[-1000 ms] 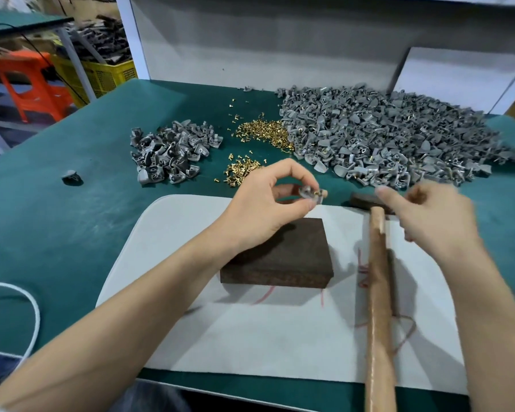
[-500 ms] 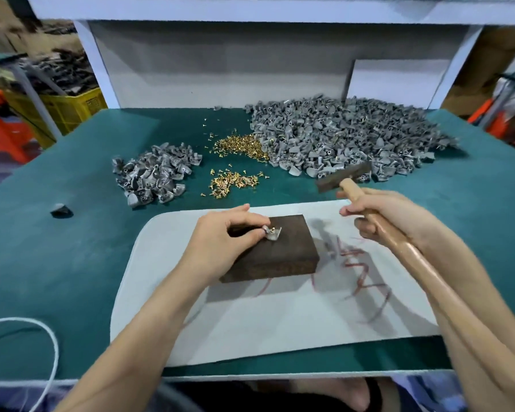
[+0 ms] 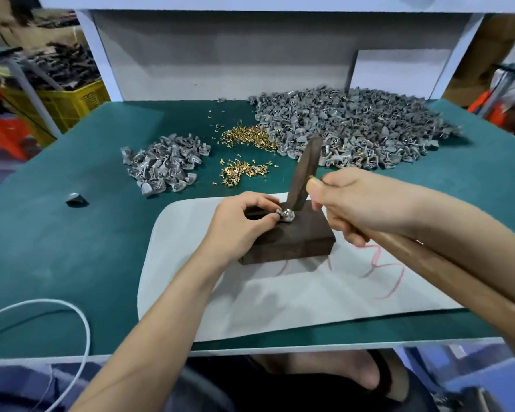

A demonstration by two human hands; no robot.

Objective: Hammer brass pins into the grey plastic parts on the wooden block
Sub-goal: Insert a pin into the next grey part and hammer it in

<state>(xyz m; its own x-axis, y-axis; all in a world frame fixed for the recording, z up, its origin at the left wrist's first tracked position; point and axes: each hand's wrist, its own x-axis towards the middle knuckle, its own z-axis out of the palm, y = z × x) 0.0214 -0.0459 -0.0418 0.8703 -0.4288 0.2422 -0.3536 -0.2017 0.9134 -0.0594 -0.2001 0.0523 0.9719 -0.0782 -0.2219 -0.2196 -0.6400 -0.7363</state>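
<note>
Okay, your left hand (image 3: 241,224) pinches one grey part (image 3: 286,216) between thumb and fingertips, holding it down on the wooden block (image 3: 295,242), near the far edge of the block's top. The block sits on a white mat (image 3: 280,298) on the table (image 3: 72,248). Your right hand (image 3: 360,203) grips the hammer (image 3: 305,173) high on the handle, close to the head. The head's lower end is at the part, but I can't tell if it is touching or just off. There is a glint on the part, too small to call it a pin. The main risk is that your fingertips are right beside the strike point, so an off-line blow would likely catch them. Only a pinch steadies the part, so a glancing hit could skid or flip it and bend the pin or send it flying. Nothing on the table is in a container. The brass pins (image 3: 244,172) lie loose in two small heaps, with a big heap of grey parts (image 3: 354,129) behind and a smaller heap (image 3: 164,168) to the left. A yellow crate (image 3: 72,99) stands past the table's far left, its contents dark and too blurred to name.
</note>
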